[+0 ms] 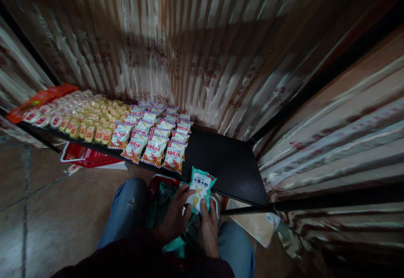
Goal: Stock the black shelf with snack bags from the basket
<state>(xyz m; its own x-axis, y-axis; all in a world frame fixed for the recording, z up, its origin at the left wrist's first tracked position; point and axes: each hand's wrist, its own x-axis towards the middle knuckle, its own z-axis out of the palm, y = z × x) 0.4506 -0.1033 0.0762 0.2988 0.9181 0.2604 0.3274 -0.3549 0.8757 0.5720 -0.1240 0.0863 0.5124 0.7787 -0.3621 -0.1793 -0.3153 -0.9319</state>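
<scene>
A small teal-and-white snack bag [199, 187] is upright in front of me, just before the shelf's front edge. My right hand [208, 227] grips its lower right part, with the thumb on the front. At the bag's left edge, my left hand [176, 214] holds it with bent fingers laid on the side. Between my knees, more teal bags [174, 246] lie in a red basket [153, 184], partly hidden by my hands and sleeves. Several white-and-orange snack bags [154, 146] stand in rows on the shelf, left of the held bag.
The black shelf [225, 160] has bare surface on its right. Small yellow-wrapped packs [94, 122] and orange packets [41, 99] fill its left end. A red basket [94, 156] lies under the shelf; a cardboard piece [255, 225] is at lower right. Striped sheeting [176, 50] hangs behind.
</scene>
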